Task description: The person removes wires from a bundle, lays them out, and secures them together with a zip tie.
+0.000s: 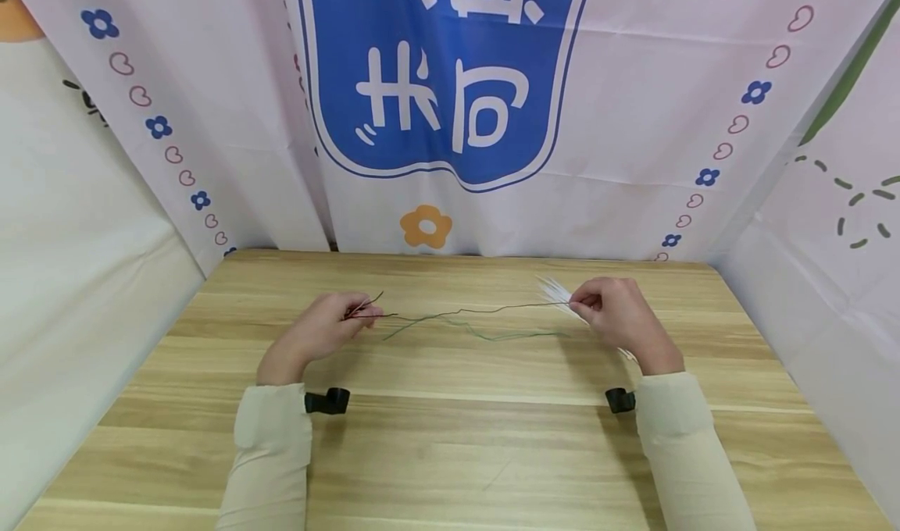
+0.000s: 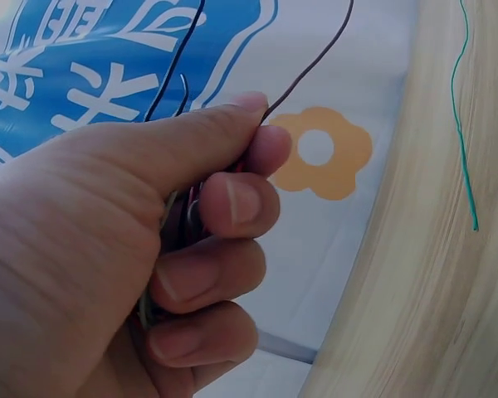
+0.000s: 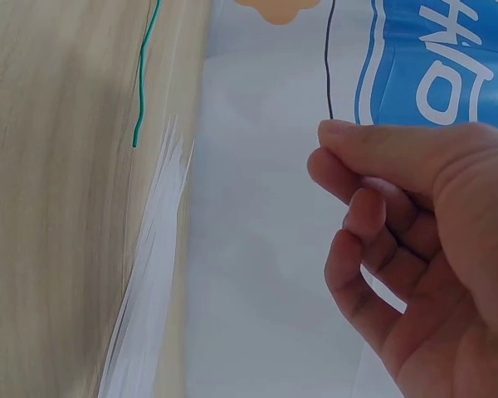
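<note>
A thin dark wire (image 1: pixel 502 308) stretches between the two hands above the table. My left hand (image 2: pixel 158 207) grips one end between thumb and forefinger, its other fingers curled round more wires, whose dark ends (image 2: pixel 178 58) stick out past the thumb. The far end is pinched between thumb and forefinger of my right hand (image 3: pixel 415 207), the remaining fingers loosely bent. A wavy green wire (image 1: pixel 492 337) lies on the wood below the dark one. Beside the right hand lies a bundle of thin white strips (image 3: pixel 153 257), partly hidden by that hand in the head view.
The wooden table (image 1: pixel 450 453) ends at a printed white cloth (image 1: pixel 380 219) hanging behind it, with more cloth at both sides. Black camera mounts (image 1: pixel 337 400) stick out inward from both wrists, above the tabletop.
</note>
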Available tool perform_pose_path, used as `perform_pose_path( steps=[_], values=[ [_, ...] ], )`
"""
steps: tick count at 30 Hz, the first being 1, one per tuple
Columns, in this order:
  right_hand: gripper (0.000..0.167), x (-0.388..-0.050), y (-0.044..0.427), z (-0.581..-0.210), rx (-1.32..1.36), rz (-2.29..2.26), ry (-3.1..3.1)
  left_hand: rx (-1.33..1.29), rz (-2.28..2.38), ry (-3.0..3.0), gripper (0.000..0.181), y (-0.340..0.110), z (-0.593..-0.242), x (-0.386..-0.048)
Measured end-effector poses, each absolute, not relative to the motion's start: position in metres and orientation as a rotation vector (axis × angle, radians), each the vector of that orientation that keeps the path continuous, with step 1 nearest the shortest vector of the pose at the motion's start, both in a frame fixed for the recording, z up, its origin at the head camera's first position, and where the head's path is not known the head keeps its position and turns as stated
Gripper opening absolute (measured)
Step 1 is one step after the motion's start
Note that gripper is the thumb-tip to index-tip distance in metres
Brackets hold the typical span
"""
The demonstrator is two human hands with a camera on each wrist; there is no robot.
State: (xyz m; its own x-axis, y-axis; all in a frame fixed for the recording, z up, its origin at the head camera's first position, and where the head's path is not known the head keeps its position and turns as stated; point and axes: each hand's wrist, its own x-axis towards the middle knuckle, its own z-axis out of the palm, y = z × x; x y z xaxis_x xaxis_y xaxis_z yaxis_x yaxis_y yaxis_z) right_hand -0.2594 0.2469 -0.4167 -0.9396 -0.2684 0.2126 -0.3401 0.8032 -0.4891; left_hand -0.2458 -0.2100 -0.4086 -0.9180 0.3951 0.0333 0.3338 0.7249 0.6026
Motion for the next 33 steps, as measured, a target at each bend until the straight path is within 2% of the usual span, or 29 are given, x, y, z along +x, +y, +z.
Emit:
perform_pose_path(
  steps=[23, 33],
  values=[
    [0.005, -0.260, 0.246, -0.420, 0.517, 0.831, -2.861, 0.574, 0.790, 3.020, 0.030, -0.210, -0.421, -0.254],
    [0.007, -0.263, 0.246, -0.426, 0.504, 0.832, -2.898, 0.531, 0.751, 3.029, 0.027, -0.207, -0.432, -0.257]
  ],
)
